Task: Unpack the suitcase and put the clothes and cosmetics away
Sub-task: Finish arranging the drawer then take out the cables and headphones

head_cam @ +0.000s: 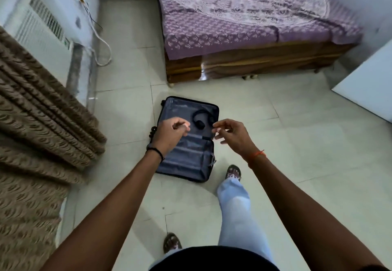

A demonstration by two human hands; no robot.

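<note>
Suitcase (186, 143) lies open on the floor; headphones (203, 118) sit at its 1 o'clock. Left hand (169, 133) and right hand (231, 135) hang above, fingers loose, holding nothing.

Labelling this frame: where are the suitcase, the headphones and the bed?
suitcase (184, 160): head view, grey lining.
headphones (198, 115): head view, left side of band.
bed (244, 16): head view, purple cover.

Light was dim and even, with soft shadows on the floor tiles (297, 143). Wide-angle bending curved the edges at nine and three o'clock; slight motion blur softened everything.
</note>
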